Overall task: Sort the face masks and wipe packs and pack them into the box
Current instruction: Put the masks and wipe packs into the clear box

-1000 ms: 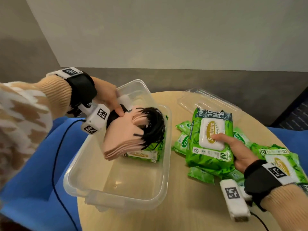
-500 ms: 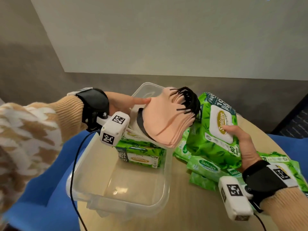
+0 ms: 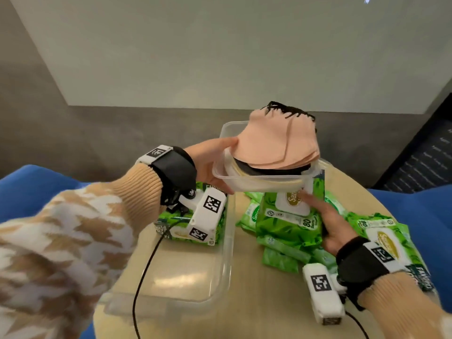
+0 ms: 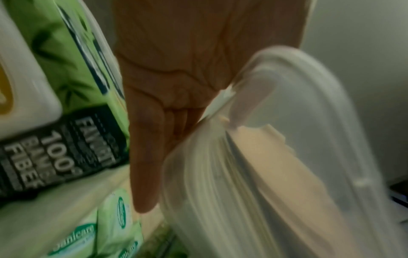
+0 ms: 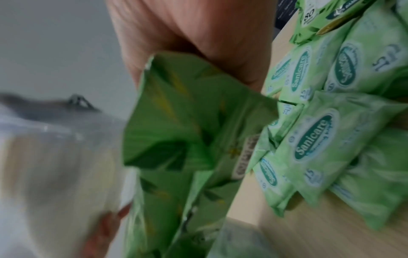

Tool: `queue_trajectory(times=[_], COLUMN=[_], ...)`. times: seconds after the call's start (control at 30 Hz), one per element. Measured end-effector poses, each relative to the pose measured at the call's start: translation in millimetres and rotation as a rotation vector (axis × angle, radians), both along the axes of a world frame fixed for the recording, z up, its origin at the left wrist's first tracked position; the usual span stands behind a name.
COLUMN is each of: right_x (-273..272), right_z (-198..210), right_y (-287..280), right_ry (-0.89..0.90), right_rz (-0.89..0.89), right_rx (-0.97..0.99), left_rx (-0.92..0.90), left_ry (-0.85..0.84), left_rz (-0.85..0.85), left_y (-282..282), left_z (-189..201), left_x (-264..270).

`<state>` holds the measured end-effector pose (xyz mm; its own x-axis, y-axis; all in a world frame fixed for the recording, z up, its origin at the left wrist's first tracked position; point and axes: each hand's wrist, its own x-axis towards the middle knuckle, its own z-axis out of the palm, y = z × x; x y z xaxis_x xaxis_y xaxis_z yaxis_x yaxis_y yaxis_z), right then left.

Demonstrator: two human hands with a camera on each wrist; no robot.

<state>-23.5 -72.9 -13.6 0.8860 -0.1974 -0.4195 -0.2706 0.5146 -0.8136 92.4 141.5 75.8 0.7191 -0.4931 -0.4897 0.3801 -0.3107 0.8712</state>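
My left hand (image 3: 220, 162) grips a stack of face masks (image 3: 276, 145), peach on top with black and cream ones beneath, thumb on top. It holds the stack at the far end of the clear box (image 3: 227, 253); clear plastic crosses in front of the lower masks (image 4: 276, 174). I cannot tell whether the stack rests on the rim. One large green wipe pack (image 3: 181, 231) lies inside the box. My right hand (image 3: 327, 221) grips another large green wipe pack (image 3: 288, 221), marked 80, tilted up just right of the box wall. Its green side (image 5: 187, 131) fills the right wrist view.
Several small green wipe packs (image 3: 281, 255) lie heaped on the round wooden table (image 3: 256, 302), right of the box; they also show in the right wrist view (image 5: 320, 139). Another large pack (image 3: 389, 243) lies under my right wrist. Blue seats flank the table. A black cable crosses the box.
My left hand has carried the mask stack up and towards the far right end of the box. My right hand has lifted the large pack off the heap, closer to the box.
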Motion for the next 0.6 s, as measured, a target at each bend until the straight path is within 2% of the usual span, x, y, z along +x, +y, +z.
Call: queue_trajectory(times=[0.2,0.33,0.43,0.53,0.6], right_x=[-5.5,-8.6,-2.1,11.3,17.1], right_z=[-51.5,-93.9,-107.3,-109.8,-92.0], right_y=[-2.4,-16.1,-27.9,-43.5,-51.8], right_ry=[0.189,0.280,0.313,0.411,0.489], right_rz=[-0.013,-0.117,-0.164,-0.135,-0.038], right_rx=[-0.116,-0.102,-0.105,-0.375,-0.607], left_rx=[-0.041,-0.046,-0.032,-0.021,-0.015], left_ry=[0.046,0.061,0.070,0.067,0.055], left_rz=[-0.011,0.027,0.037,0.020,0.006], left_y=[-27.4,-28.0,-28.0,-30.7,-32.4], left_z=[-7.6,-9.1,-11.1,-12.7,-11.3], left_x=[-6.0,-1.8,-0.5,-2.4,-3.2])
